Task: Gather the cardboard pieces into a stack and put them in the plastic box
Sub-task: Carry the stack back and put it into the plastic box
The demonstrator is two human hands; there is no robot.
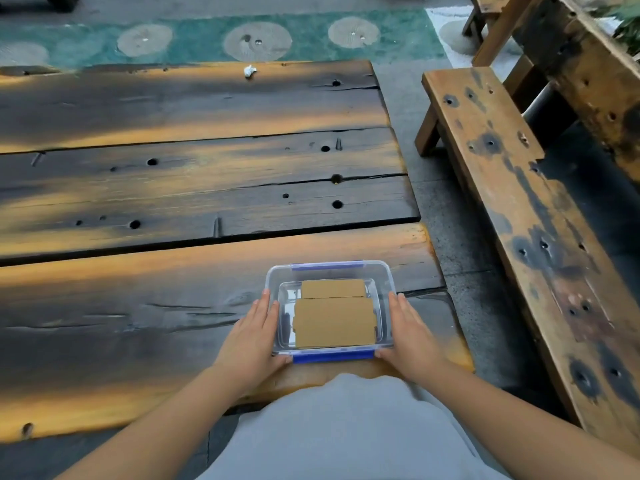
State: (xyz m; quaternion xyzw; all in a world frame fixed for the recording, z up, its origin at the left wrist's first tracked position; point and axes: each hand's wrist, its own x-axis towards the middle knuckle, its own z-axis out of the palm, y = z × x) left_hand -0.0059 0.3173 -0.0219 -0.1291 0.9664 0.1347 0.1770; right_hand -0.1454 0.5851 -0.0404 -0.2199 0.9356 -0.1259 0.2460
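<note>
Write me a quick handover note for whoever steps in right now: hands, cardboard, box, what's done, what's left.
Left hand: flat against the left side of the plastic box, holding nothing else.
Right hand: same on the right side.
The box sits at the near edge of the wooden table, in front of the person, blue clips at front and back.
Cardboard pieces: inside the box, lying flat, a larger piece near and a smaller one behind. No loose cardboard shows on the table; only a small white scrap at the far edge.
Done: cardboard gathered and boxed.
Left: whether a lid is on I cannot tell; check that.
</note>
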